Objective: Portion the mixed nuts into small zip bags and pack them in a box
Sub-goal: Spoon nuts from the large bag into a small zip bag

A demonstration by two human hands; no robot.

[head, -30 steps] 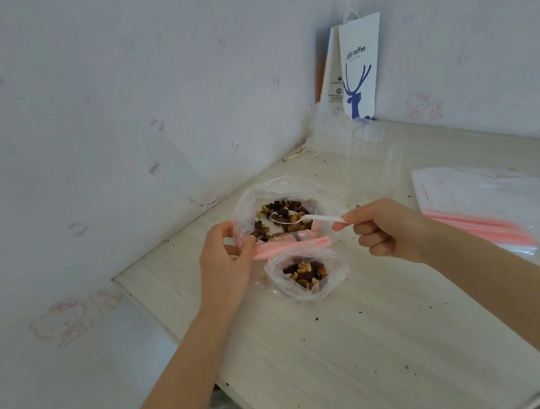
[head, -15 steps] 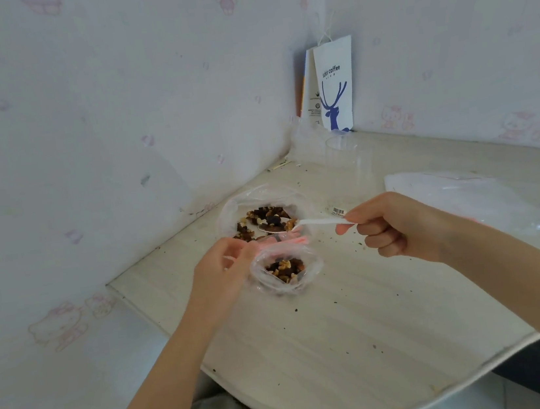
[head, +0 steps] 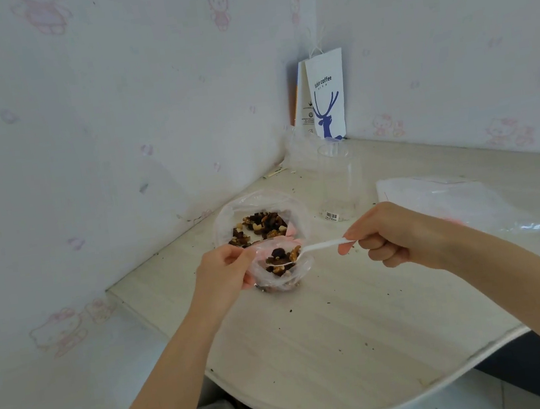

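While left hand (head: 226,272) pinches crinkly clear bag (head: 300,274), right hand (head: 391,236) grips white plastic spoon (head: 322,246)

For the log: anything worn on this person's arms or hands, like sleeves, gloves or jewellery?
Nothing visible. The left hand and right hand are ungloved, with no rings, watch or bracelet showing. No sleeve appears anywhere up to the frame edge.

Has drawn the spoon (head: 322,245) back out of the large bag (head: 294,208), now just in front of it and heaped with nuts (head: 281,254). Holds its bowl over the mouth of the small zip bag (head: 305,268) instead. Has pulled the right hand (head: 389,236) back from the large bag, toward its near side.
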